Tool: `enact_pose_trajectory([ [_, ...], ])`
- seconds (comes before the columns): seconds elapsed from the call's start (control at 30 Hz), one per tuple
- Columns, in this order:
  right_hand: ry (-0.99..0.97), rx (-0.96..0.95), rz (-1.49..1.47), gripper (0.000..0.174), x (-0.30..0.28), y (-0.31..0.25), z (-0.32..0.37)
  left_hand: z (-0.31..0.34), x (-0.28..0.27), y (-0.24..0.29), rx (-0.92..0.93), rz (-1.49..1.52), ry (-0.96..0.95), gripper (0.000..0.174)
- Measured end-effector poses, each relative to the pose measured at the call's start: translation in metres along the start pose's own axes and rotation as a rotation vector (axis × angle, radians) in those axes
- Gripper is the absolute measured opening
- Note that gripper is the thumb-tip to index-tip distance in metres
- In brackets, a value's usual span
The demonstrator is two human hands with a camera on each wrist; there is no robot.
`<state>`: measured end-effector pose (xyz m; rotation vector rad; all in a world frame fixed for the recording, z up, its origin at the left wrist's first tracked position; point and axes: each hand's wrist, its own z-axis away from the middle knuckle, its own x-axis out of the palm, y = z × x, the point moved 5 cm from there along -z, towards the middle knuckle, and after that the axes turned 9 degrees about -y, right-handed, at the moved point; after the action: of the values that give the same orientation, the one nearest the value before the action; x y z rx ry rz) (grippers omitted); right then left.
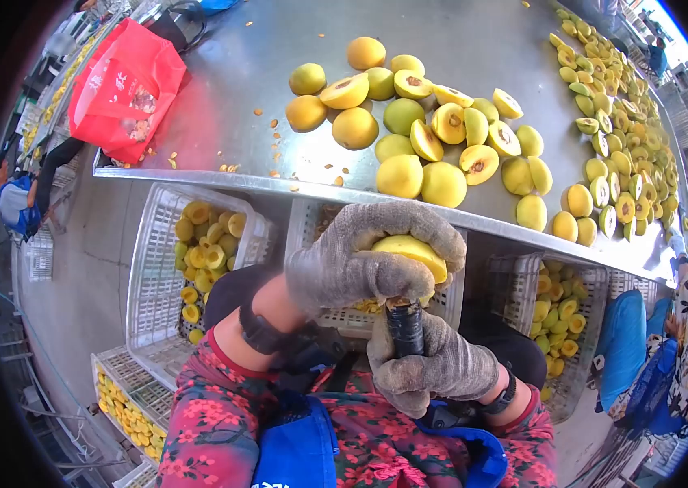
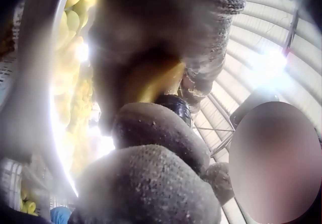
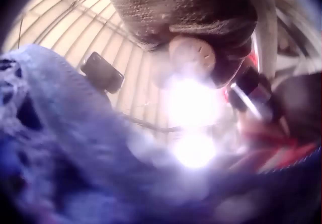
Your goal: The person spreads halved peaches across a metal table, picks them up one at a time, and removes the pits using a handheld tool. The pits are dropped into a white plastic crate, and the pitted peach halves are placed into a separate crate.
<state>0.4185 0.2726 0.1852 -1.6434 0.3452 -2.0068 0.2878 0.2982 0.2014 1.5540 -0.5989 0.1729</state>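
Note:
My left hand, in a worn grey knit glove, curls round a yellow peach just beyond the table's front edge. Below it my right hand, gloved alike, grips a tool by its black-taped handle. The tool's upper end meets the underside of the peach, and its working tip is hidden there. A pale round handle end pokes out of the glove in the right wrist view. Seen from the left wrist, the peach is blurred, with black tape close by.
Whole and halved peaches lie on the metal table, with loose pits scattered left of them. A larger heap covers its right side. A red bag stands at the left. Crates of peach halves, including a white crate, flank my knees.

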Motion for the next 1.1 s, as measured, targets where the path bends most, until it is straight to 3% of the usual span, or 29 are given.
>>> enact_pose_trajectory([
  [0.1,-0.173,-0.024,-0.370,0.023,0.009,-0.003,-0.001,0.001,-0.002,0.002,0.006,-0.015,0.032,0.044],
  [0.2,-0.224,-0.035,-0.437,0.020,0.012,-0.007,-0.001,0.001,0.001,-0.001,0.063,0.073,0.094,0.046],
  [0.3,-0.134,-0.065,-0.368,0.025,0.011,-0.006,-0.004,0.002,0.002,-0.006,0.086,0.173,0.130,0.049],
  [0.4,-0.101,-0.082,-0.134,0.021,0.000,-0.002,-0.008,0.002,-0.002,-0.009,0.080,0.202,0.148,0.050],
  [0.6,-0.327,-0.031,-0.531,0.022,0.012,-0.010,-0.006,0.008,-0.002,0.000,0.137,-0.006,0.183,0.044],
  [0.8,-0.203,-0.101,-0.367,0.019,0.007,-0.010,-0.012,0.002,-0.003,-0.001,0.084,0.168,0.116,0.043],
  [0.9,-0.091,-0.071,-0.039,0.021,-0.005,-0.006,-0.014,0.003,-0.004,-0.002,0.064,0.134,0.136,0.044],
  [1.03,-0.144,-0.020,-0.339,0.023,-0.001,-0.010,-0.014,0.003,-0.007,-0.005,0.083,0.118,0.199,0.049],
  [1.1,-0.060,-0.007,-0.059,0.025,-0.010,-0.010,-0.018,0.003,-0.011,-0.010,0.119,0.125,0.226,0.051],
])
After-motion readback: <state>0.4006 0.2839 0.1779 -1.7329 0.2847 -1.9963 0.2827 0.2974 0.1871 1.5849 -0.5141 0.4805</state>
